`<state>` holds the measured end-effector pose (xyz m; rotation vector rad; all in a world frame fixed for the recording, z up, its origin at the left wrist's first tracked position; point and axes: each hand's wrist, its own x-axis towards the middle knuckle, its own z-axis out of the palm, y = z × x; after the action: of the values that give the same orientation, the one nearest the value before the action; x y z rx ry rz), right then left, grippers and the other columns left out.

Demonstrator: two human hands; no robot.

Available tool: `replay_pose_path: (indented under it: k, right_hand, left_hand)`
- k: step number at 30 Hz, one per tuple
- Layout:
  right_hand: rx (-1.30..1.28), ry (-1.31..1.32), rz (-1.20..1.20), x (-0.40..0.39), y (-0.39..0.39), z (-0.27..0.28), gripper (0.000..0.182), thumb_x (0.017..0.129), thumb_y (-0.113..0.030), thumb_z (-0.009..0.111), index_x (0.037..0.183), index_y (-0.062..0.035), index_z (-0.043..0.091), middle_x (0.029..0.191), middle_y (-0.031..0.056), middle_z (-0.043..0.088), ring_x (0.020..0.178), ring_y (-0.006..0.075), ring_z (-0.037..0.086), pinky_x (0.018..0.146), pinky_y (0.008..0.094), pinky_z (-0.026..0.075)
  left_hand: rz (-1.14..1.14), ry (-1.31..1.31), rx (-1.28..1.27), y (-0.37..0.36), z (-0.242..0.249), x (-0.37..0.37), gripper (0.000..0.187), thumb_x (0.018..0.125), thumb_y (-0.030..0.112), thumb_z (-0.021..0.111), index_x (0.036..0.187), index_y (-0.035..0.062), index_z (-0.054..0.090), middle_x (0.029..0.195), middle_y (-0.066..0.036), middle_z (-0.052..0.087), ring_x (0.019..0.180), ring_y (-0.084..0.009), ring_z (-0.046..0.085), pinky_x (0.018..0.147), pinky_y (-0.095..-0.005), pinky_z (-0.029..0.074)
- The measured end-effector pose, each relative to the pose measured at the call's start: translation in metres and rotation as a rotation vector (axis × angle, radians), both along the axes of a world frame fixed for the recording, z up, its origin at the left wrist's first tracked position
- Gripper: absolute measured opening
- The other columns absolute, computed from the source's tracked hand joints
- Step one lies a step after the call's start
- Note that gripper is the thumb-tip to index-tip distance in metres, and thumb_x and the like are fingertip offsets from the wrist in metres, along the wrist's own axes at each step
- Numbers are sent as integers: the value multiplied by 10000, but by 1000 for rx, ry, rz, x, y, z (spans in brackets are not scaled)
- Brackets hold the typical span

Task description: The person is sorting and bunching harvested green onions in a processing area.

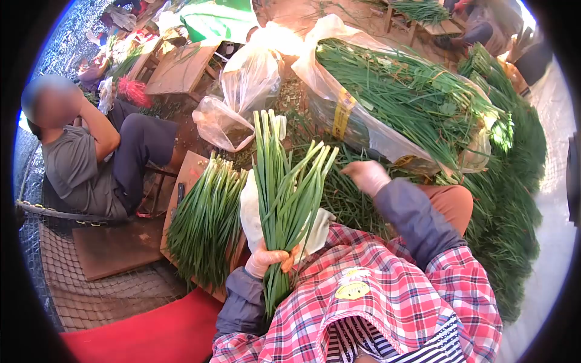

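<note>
My left hand [269, 260], in a thin clear glove, is wrapped round the lower part of a bunch of long green stalks [284, 199]. The pale ends of the bunch point up and spread slightly apart. My right hand [368, 176], also gloved, is off to the right of the bunch, above loose green leaves [348, 202]; motion blurs its fingers, and what they hold, if anything, is not clear. A pile of similar stalks [206, 224] lies on a small wooden table [189, 169] to the left, beside a dark-handled tool [181, 192].
A large plastic bag [363, 124] full of greens lies ahead, with a crumpled clear bag [233, 103] to its left. More greens [514, 199] are heaped at the right. A seated person [91, 157] is at the left, near a wooden board [118, 248].
</note>
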<state>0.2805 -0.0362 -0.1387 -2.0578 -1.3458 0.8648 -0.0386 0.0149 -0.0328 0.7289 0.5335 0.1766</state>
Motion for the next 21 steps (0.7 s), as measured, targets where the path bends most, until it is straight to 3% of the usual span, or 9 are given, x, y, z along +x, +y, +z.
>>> replay_pose_path:
  k: [1, 3, 5, 7, 9, 11, 12, 16, 21]
  right_hand:
    - [-390, -343, 97, 35, 0, -24, 260, 820, -255, 577, 976, -73, 680, 927, 181, 659, 897, 325, 635, 776, 381, 507]
    - [-708, -503, 284, 38, -18, 15, 774, 749, -459, 672, 1315, -5, 401, 1041, 206, 635, 998, 354, 601, 928, 425, 407]
    - [-205, -187, 368, 26, -26, 27, 894, 758, -501, 662, 1400, -39, 245, 1184, 188, 577, 1085, 362, 553, 984, 452, 348]
    - [30, 903, 263, 0, -17, 44, 920, 781, -538, 624, 1417, -14, 215, 1340, 196, 442, 1205, 280, 475, 1002, 457, 347]
    - [163, 1527, 20, -38, -4, 70, 806, 811, -482, 627, 1384, -18, 300, 1288, 161, 495, 1157, 276, 506, 990, 433, 369]
    - [184, 1586, -184, -52, 17, 81, 623, 852, -393, 610, 1312, -25, 409, 1240, 132, 533, 1092, 265, 542, 948, 423, 412]
    - [252, 1610, -324, -56, 21, 83, 373, 880, -225, 590, 1168, 1, 520, 1047, 127, 610, 934, 236, 597, 830, 384, 487]
    - [221, 1793, -369, -37, 32, 96, 336, 840, -114, 605, 1151, -11, 530, 998, 133, 622, 864, 278, 612, 779, 431, 505]
    - [284, 1591, -191, -23, 35, 103, 365, 803, -103, 648, 1140, -10, 540, 914, 76, 622, 800, 212, 615, 733, 359, 517]
  left_hand:
    - [-5, 4, 11, 0, 2, 0, 410, 697, 191, 705, 959, -61, 516, 622, -104, 533, 467, -172, 502, 444, -285, 393]
    - [60, 140, 74, -1, 4, -4, 480, 647, 115, 733, 1044, -62, 530, 788, -142, 588, 498, -188, 540, 466, -296, 438]
    - [10, 143, 106, -1, 4, -3, 483, 698, 121, 727, 1104, -43, 522, 885, -136, 600, 604, -174, 569, 541, -288, 452]
    - [-34, 149, 103, -2, 0, 2, 478, 715, 134, 720, 1115, -35, 520, 913, -142, 609, 645, -186, 593, 575, -293, 474]
    - [-58, 104, 37, -4, -3, 8, 494, 722, 147, 722, 1133, -31, 513, 946, -155, 614, 684, -201, 616, 613, -299, 496]
    - [-60, 14, -113, -11, -6, 8, 532, 719, 162, 731, 1158, -31, 501, 984, -173, 616, 719, -220, 637, 655, -307, 516]
    - [-69, 14, -183, -15, -8, 4, 581, 751, 218, 702, 1221, -26, 465, 1047, -198, 606, 809, -251, 646, 737, -336, 522]
    - [-148, -128, -348, -30, -7, 8, 701, 790, 276, 628, 1370, 18, 333, 1175, -234, 550, 898, -263, 618, 801, -359, 487]
    - [-122, -131, -368, -39, -15, 5, 799, 755, 227, 641, 1422, 54, 236, 1276, -247, 473, 867, -221, 596, 723, -299, 477]
